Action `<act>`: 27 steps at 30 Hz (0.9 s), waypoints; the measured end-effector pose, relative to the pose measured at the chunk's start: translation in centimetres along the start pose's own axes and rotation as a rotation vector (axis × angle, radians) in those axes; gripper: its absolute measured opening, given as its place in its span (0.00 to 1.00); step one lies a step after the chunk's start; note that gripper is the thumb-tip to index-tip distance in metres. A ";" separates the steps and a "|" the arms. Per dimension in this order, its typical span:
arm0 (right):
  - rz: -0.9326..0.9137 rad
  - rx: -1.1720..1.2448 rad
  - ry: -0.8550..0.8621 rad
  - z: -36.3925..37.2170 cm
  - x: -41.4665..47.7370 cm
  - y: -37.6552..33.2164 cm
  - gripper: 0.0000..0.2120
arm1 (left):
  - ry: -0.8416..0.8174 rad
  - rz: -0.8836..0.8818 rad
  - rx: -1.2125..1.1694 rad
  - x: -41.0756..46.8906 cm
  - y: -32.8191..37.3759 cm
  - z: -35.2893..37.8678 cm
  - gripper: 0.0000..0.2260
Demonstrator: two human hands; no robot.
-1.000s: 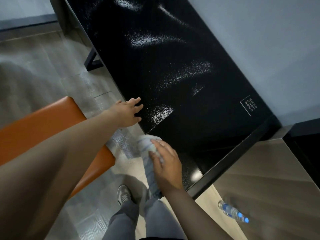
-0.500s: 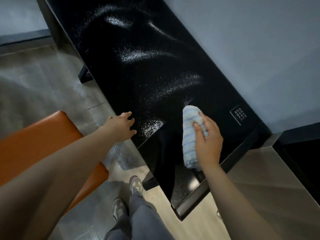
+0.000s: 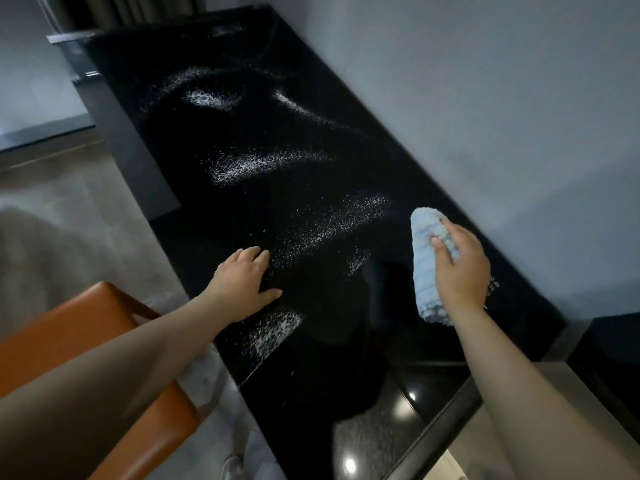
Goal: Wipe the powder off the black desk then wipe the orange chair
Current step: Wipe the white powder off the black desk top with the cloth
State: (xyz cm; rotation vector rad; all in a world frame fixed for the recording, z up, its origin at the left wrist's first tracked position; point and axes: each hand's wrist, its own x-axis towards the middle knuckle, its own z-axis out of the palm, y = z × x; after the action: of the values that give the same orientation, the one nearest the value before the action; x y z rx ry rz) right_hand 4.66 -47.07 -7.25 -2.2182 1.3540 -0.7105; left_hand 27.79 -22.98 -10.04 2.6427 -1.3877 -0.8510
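Right hand (image 3: pixel 460 268): curled round a cloth, thumb pressed on its upper face; held over the wall side of the desk.
Cloth (image 3: pixel 424 271): pale blue, ribbed, folded into a long roll; one end poking out past the knuckles, the other hanging back beside the wrist; touching the desk or just above it, cannot tell which.
Left hand (image 3: pixel 242 282): released, holding nothing; palm down and flat on the desk near its front edge, fingers straight and close together, thumb spread toward the cloth side.
Powder (image 3: pixel 263 162): white, in loose streaks over the desk; one patch just nearer than the left hand at the front edge, one band running between the two hands, more streaks farther off toward the far end.
Desk (image 3: pixel 311 386): black, glossy, long, set against the wall; near end bare, with small light reflections.
Chair (image 3: pixel 79 327): orange, padded, at lower left beside the desk's front edge, partly under the left forearm.
Wall (image 3: pixel 485 98): plain grey, along the desk's right side.
Floor (image 3: pixel 62 188): grey-brown boards left of the desk.
Shoe (image 3: pixel 231 466): tip only, at the bottom edge, beside the desk.
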 end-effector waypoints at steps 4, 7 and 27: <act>-0.001 -0.058 0.024 0.7 5.6 2.1 0.17 | -0.030 -0.088 0.068 3.7 0.3 0.0 0.51; -0.014 -0.075 0.023 1.6 9.2 3.8 0.17 | -0.021 -0.150 0.086 6.1 0.6 0.0 0.57; -0.026 -0.272 -0.146 7.7 18.8 9.3 0.18 | -0.069 -0.200 0.087 8.8 0.6 1.0 0.63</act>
State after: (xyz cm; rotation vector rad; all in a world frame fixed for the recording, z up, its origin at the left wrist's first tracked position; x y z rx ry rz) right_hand 10.54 -67.16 -15.12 -2.4468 1.4211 -0.3808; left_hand 30.77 -29.88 -14.70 2.8829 -1.2142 -0.9285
